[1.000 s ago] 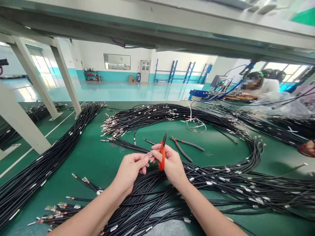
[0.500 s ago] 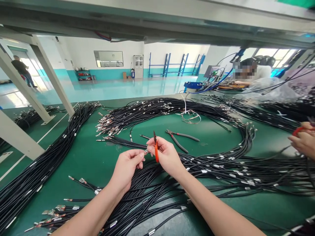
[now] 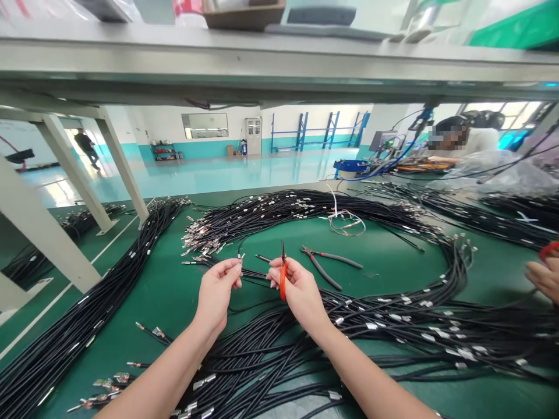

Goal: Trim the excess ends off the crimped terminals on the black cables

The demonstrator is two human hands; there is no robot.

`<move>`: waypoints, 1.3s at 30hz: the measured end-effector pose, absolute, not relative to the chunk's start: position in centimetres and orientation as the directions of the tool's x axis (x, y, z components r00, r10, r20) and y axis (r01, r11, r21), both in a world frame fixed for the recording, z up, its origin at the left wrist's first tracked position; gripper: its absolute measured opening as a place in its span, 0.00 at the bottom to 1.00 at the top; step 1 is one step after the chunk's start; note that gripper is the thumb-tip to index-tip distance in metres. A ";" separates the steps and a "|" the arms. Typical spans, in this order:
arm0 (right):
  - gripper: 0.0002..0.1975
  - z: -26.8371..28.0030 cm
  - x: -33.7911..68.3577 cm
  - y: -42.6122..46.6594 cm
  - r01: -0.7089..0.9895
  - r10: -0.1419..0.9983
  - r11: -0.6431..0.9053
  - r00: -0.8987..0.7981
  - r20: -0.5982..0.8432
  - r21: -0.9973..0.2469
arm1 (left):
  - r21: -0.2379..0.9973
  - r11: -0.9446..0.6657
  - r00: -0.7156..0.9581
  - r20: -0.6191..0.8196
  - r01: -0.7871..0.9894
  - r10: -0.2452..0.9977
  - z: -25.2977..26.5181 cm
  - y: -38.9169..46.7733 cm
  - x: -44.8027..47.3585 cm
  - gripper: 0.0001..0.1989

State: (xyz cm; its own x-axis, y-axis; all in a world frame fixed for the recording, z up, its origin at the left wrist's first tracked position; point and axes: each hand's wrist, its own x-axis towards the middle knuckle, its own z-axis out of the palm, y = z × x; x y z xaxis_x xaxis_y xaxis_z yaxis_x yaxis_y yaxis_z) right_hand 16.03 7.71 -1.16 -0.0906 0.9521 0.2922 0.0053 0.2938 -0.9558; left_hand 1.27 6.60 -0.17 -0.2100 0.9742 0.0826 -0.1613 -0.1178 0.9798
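Note:
My left hand point(image 3: 217, 291) pinches the end of a black cable, whose small bare tip point(image 3: 243, 257) sticks up past the fingertips. Orange-handled scissors point(image 3: 283, 280) sit in my right hand point(image 3: 302, 289), with their dark, narrow blades pointing up and away from me. A short gap separates the two hands. Below them lies a large bundle of black cables point(image 3: 262, 343) with silvery tags. Just beyond my right hand, diagonal cutters point(image 3: 325, 265) with grey grips rest on the green table.
More cable bundles lie at the left point(image 3: 100, 291) and across the back point(image 3: 271, 203). A thin white tie point(image 3: 335, 201) stands near the back. Shelf posts point(image 3: 124, 166) rise at left; a shelf beam point(image 3: 262, 64) spans overhead. A co-worker's hand point(image 3: 544, 273) is at far right.
My hands have moved apart; they were together at the cable end. The left has drawn the tip away from the right. The view has tilted up, showing more of the shelf.

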 end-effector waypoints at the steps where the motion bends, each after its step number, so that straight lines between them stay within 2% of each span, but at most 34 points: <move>1: 0.07 -1.5 16.1 7.9 0.057 0.948 0.310 -0.100 0.303 -0.949 | 0.980 -0.136 -0.254 0.096 -0.143 0.962 -0.1 7.1 0.9 0.12; 3: 0.06 -2.1 16.3 8.3 0.233 0.921 0.382 -0.176 0.347 -0.894 | 0.984 -0.146 -0.330 0.106 -0.098 0.938 0.0 8.2 0.3 0.16; 6: 0.08 -2.5 16.3 8.2 0.466 0.847 0.521 -0.383 0.368 -0.715 | 0.996 -0.090 -0.384 0.072 -0.029 0.920 0.3 9.5 -0.7 0.20; 10: 0.08 -2.4 15.9 7.6 0.499 0.758 0.626 -0.569 0.319 -0.599 | 0.996 0.055 -0.382 -0.026 0.065 0.924 0.7 9.5 -3.0 0.24; 14: 0.10 -2.3 15.7 7.3 0.534 0.706 0.688 -0.649 0.284 -0.492 | 0.966 0.191 -0.377 -0.113 0.176 0.919 0.2 6.9 -6.3 0.33; 17: 0.11 -2.3 15.7 7.4 0.534 0.688 0.706 -0.672 0.273 -0.466 | 0.919 0.208 -0.415 -0.054 0.336 0.908 -0.6 4.3 -8.3 0.34; 18: 0.11 -2.3 15.8 7.4 0.526 0.683 0.708 -0.680 0.267 -0.472 | 0.860 0.168 -0.418 0.057 0.483 0.907 -0.8 3.5 -8.6 0.31; 19: 0.11 -2.3 15.8 7.4 0.519 0.680 0.707 -0.687 0.257 -0.480 | 0.735 0.098 -0.368 0.216 0.671 0.904 -1.0 2.8 -8.7 0.26; 21: 0.10 -2.2 15.9 7.4 0.518 0.680 0.697 -0.697 0.227 -0.496 | 0.382 -0.113 -0.077 0.447 0.917 0.891 -1.0 1.6 -8.2 0.16; 22: 0.09 -2.2 15.9 7.4 0.520 0.681 0.691 -0.702 0.210 -0.502 | 0.228 -0.236 0.108 0.464 0.945 0.879 -1.0 1.2 -7.6 0.13; 23: 0.09 -2.1 16.0 7.4 0.520 0.680 0.687 -0.705 0.199 -0.508 | 0.153 -0.347 0.257 0.421 0.925 0.870 -0.9 0.7 -6.9 0.12; 24: 0.09 -2.1 16.0 7.4 0.515 0.680 0.685 -0.706 0.197 -0.516 | 0.135 -0.428 0.363 0.346 0.893 0.865 -0.8 0.2 -6.1 0.13; 26: 0.08 -2.0 16.3 7.6 0.507 0.697 0.672 -0.679 0.230 -0.540 | 0.187 -0.439 0.406 0.192 0.879 0.894 -0.8 -0.7 -4.7 0.13; 28: 0.09 -2.0 16.5 8.0 0.574 0.759 0.634 -0.589 0.276 -0.519 | 0.244 -0.348 0.334 0.100 0.905 0.937 -1.3 -1.8 -3.7 0.13; 32: 0.09 -2.4 16.6 9.1 0.755 0.851 0.523 -0.443 0.280 -0.396 | 0.248 -0.290 0.262 0.138 0.925 0.955 -2.7 -3.6 -3.0 0.13; 35: 0.10 -2.9 16.3 9.6 0.767 0.859 0.511 -0.449 0.244 -0.388 | 0.251 -0.248 0.214 0.155 0.936 0.964 -3.1 -4.3 -2.5 0.13; 39: 0.09 -3.0 16.2 9.5 0.744 0.840 0.541 -0.506 0.197 -0.392 | 0.329 -0.174 0.158 0.076 0.928 0.985 -2.1 -3.7 -2.0 0.14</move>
